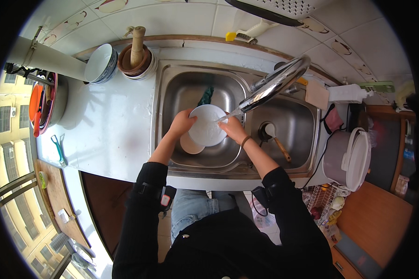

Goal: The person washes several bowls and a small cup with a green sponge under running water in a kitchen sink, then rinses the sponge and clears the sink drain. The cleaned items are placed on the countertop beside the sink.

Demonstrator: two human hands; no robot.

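Both my hands hold a white bowl (206, 129) over the left basin of a steel double sink (181, 83). My left hand (182, 122) grips its left rim and my right hand (233, 129) its right rim. Water runs from the chrome faucet (276, 85) into the bowl. Partly hidden under the bowl, a pale round dish (192, 146) lies in the basin. Behind the bowl is a dark green cloth or scrubber (206, 96). A white-headed ladle or spoon with a wooden handle (282, 150) lies in the right basin.
Stacked bowls (99, 64) and a wooden mortar (134, 62) with pestle stand on the counter at the back left. A teal peeler (58, 150) lies far left. Right of the sink are a white bottle (349, 93) and a rice cooker (342, 158).
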